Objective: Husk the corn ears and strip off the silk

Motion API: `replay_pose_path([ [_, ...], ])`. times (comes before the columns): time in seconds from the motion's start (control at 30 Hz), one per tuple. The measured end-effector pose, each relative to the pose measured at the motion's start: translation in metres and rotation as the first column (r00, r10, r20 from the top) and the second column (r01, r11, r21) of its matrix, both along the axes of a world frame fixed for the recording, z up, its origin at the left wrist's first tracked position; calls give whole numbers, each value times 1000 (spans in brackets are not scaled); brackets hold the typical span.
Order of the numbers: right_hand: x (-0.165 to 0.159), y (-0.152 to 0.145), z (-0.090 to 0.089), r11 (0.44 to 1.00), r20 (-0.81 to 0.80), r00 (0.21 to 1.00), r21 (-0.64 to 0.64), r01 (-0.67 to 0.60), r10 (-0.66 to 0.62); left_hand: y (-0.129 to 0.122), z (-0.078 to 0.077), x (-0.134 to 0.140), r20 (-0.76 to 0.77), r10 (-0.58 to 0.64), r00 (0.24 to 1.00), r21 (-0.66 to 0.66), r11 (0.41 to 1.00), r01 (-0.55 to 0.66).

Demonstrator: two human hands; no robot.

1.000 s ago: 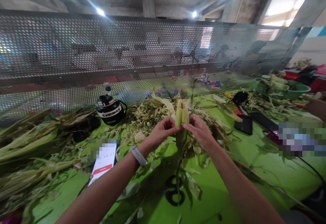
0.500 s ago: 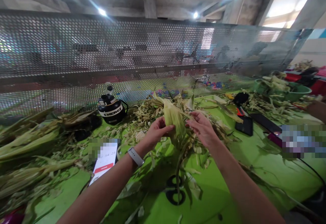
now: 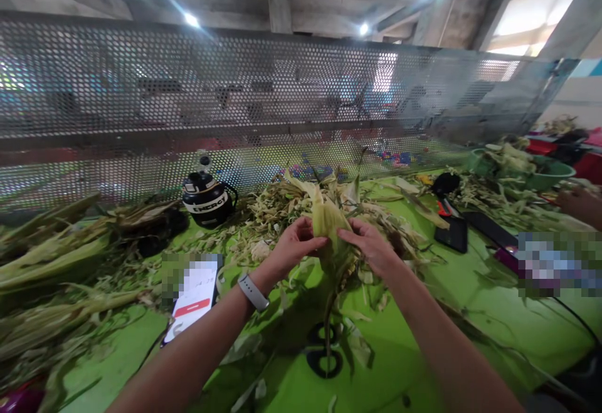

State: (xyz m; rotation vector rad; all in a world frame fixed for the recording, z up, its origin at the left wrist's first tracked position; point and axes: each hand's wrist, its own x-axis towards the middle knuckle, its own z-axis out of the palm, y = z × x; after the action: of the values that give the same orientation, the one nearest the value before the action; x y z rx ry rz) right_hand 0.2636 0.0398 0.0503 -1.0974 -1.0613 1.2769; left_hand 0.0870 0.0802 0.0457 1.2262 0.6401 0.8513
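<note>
A yellow-green corn husk bundle (image 3: pixel 332 222), with a stringy stalk hanging down from it, is held up in front of me between both hands. My left hand (image 3: pixel 303 240) grips its left side, thumb across the front. On the opposite side my right hand (image 3: pixel 364 244) pinches it, thumb and fingers closed on the leaf. Whether a cob is inside cannot be seen. Below the husk, black-handled scissors (image 3: pixel 324 363) lie on the green table (image 3: pixel 390 363), their blades not clearly visible. Behind the hands spreads a heap of husk scraps (image 3: pixel 277 203).
At left lie long husks (image 3: pixel 51 256), a lit phone (image 3: pixel 195 294) and a dark jug marked ENERGY (image 3: pixel 207 203). To the right are a black phone (image 3: pixel 451 232) and a green basin (image 3: pixel 550 172). A perforated metal screen (image 3: pixel 235 99) stands behind. Another person's hand (image 3: pixel 580 203) shows at far right.
My right hand has moved in from the husk's loose edge to grip its right side. The husk has shifted slightly right, and my left hand is still on it.
</note>
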Motion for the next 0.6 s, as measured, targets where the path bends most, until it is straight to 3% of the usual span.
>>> replay_pose_path([
  [0.1,0,0,1,1000,-45,999,-27,-11,10,0,0,-3,-39,-11,999,-4,1000,11],
  [0.33,-3,0,-2,1000,22,1000,13,-17,17,-1,0,5,4,-26,1000,25,999,26],
  [0.6,-2,-3,5,999,-321,946,28,-32,39,12,-8,13,-63,90,994,24,996,-89],
])
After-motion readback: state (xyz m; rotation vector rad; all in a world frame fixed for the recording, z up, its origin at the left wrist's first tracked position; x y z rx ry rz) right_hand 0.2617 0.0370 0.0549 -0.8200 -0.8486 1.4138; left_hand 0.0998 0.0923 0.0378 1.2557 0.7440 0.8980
